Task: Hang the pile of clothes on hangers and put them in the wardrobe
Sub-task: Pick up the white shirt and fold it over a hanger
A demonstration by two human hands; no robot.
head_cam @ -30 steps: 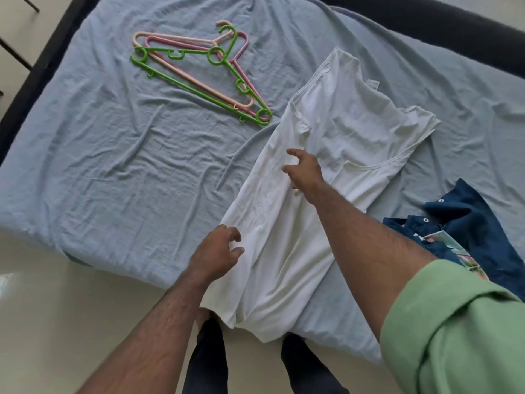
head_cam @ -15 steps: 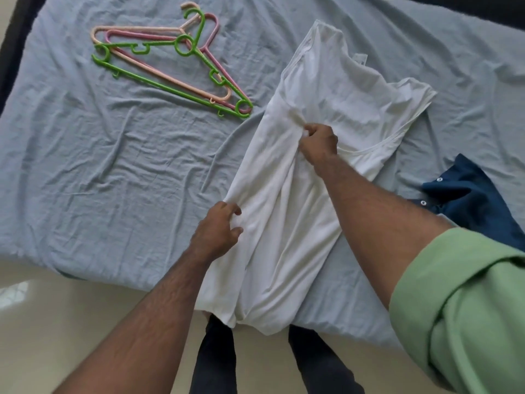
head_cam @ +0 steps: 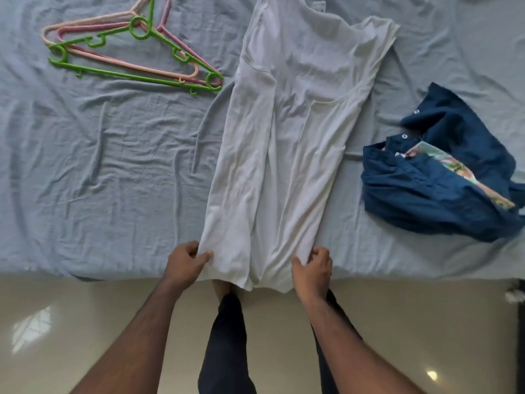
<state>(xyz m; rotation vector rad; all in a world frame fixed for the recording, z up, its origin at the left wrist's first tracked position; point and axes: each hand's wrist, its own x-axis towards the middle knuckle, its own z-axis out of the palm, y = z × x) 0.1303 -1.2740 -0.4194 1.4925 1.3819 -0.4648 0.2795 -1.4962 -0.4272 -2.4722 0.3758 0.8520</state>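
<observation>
Both hands dropped to the hem: left hand (head_cam: pixel 186 263) and right hand (head_cam: pixel 314 265) each pinch the white undershirt (head_cam: pixel 284 137), straightening it; next, a hanger (head_cam: pixel 136 52).

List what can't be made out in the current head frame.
- Hangers: hooks cut off by the top edge; stacked, so count unclear.
- White shirt: top cut off by the top edge; hem corners hidden by the left hand and right hand.
- Wardrobe: out of frame.

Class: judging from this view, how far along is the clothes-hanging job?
Done: nothing hung; the hangers lie bare on the bed. In hand: left hand and right hand grip the white shirt hem. Left: hanging it and the blue garment; no wardrobe visible.
</observation>
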